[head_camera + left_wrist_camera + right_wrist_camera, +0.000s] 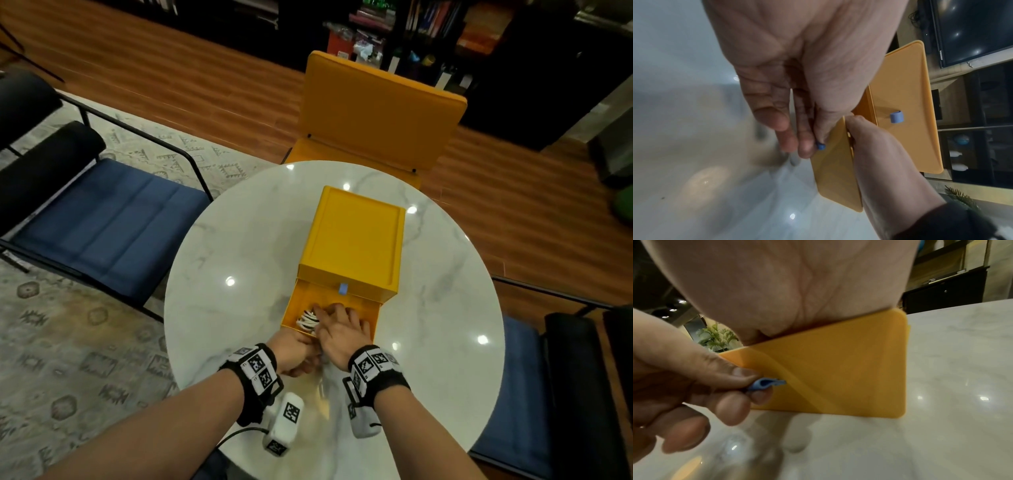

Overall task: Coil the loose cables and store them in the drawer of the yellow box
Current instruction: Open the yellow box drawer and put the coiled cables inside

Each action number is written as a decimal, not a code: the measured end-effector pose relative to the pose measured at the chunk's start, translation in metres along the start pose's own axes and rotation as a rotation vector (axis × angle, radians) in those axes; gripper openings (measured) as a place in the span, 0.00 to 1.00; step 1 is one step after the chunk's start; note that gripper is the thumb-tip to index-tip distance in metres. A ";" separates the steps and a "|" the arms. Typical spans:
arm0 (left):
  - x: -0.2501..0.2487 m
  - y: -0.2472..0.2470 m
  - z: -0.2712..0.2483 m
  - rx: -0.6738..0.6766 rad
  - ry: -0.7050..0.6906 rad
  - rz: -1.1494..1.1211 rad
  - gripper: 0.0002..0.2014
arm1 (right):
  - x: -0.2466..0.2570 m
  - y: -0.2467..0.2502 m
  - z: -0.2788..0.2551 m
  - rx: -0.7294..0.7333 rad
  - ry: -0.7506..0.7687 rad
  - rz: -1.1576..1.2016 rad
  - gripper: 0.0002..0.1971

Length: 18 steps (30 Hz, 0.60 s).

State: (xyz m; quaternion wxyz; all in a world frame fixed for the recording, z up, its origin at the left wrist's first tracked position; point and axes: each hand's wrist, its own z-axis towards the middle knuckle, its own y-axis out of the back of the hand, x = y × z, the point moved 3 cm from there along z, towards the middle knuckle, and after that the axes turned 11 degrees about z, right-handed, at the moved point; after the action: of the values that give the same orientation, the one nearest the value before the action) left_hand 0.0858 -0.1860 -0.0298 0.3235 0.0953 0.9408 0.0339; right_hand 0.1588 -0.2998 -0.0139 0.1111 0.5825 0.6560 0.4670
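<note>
Blue drawer tab (766, 383) pinched by left fingers (740, 374); right fingers (337, 313) among drawer cables (308, 320), grip unclear.

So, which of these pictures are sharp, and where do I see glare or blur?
Head view: sharp, bent at the edges, lamp glare spots on the marble table. Left wrist view: left hand close, table smeared. Right wrist view: drawer front clear, foreground blurred.

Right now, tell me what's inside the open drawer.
In the drawer: a coiled black-and-white cable at its left, with the right hand reaching in over it. The hand covers the middle, so anything beneath it can't be seen.
</note>
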 end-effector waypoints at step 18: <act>-0.004 0.007 -0.014 0.020 -0.017 0.180 0.08 | -0.001 -0.003 -0.034 -0.155 0.303 0.069 0.24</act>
State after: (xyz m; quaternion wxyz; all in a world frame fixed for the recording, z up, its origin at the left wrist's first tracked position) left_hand 0.0814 -0.1800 -0.0153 0.3264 0.1828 0.9259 0.0528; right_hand 0.1339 -0.3164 0.0022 0.0394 0.5174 0.6070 0.6019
